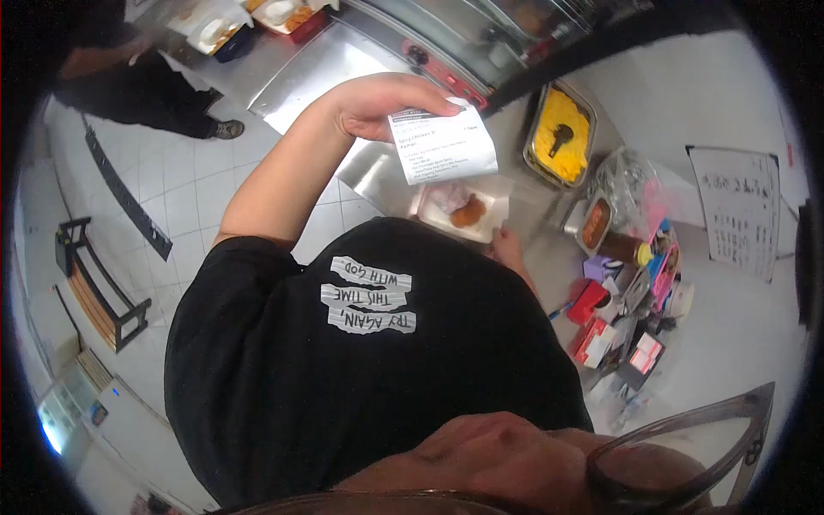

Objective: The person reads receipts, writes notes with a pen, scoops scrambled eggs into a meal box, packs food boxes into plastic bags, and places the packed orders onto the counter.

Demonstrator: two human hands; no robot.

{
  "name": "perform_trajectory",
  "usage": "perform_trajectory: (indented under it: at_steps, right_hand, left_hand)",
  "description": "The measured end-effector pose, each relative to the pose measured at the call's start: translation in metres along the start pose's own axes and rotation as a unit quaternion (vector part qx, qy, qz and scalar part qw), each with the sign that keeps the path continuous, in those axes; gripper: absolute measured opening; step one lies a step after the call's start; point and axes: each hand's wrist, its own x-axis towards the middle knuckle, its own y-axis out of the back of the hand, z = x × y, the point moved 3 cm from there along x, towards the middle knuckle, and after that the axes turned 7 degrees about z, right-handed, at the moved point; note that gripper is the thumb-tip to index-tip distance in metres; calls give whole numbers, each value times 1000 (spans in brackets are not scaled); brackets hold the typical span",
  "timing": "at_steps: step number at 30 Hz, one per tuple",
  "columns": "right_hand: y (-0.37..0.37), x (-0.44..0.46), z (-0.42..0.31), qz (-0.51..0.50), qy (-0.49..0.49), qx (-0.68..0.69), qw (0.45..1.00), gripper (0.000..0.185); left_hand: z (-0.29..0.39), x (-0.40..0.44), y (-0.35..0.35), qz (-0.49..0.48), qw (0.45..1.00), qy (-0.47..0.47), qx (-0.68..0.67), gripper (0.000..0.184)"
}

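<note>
My left hand [382, 101] is closed on a white printed order slip [442, 146], thumb over its top edge. The slip hangs in front of me with its print facing up at the camera. Below it is a white paper food tray [427, 215] holding some pale food or wrapping and an orange-brown piece of food [469, 211]. Gripping the right edge of that tray is my right hand [508, 247], partly hidden by my body. The slip covers the far side of the tray.
A steel pan of yellow food [558, 142] with a black scoop stands right of the slip. Nearby are a small metal container [594, 221], a yellow-capped bottle [639, 253] and red boxes [592, 300]. Filled food boxes [287, 17] sit at the upper left. Another person [150, 81] stands beyond.
</note>
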Motion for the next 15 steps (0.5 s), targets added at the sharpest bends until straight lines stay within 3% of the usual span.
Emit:
perform_trajectory:
  at_steps: [2,4,5,7,9,11,12,14,15]
  right_hand:
    - [45,-23,-39,52,45,-117,991,44]
    - [73,-48,-89,115,83,-66,988,26]
    - [87,-72,-126,92,134,188,969,23]
    - [102,-99,-186,103,229,414,875,19]
    - [97,-89,-202,104,268,384,878,18]
    - [92,-74,-199,51,253,350,900,19]
    - [91,-69,-196,61,192,386,900,19]
    - [87,-60,-187,75,70,452,886,21]
    - [84,-58,-184,46,71,444,892,21]
  left_hand:
    - [-2,10,0,7,998,1,61,42]
    - [-23,43,-6,16,990,45,130,40]
    - [-36,56,-8,12,986,65,155,40]
    - [-52,80,-24,-16,977,94,192,38]
    - [-70,101,-30,-15,966,114,231,35]
    - [-80,112,-27,14,988,130,80,46]
    - [-86,117,-23,32,990,136,3,51]
    - [-108,119,-15,95,991,-5,89,53]
    - [-119,115,-14,127,980,-76,131,54]
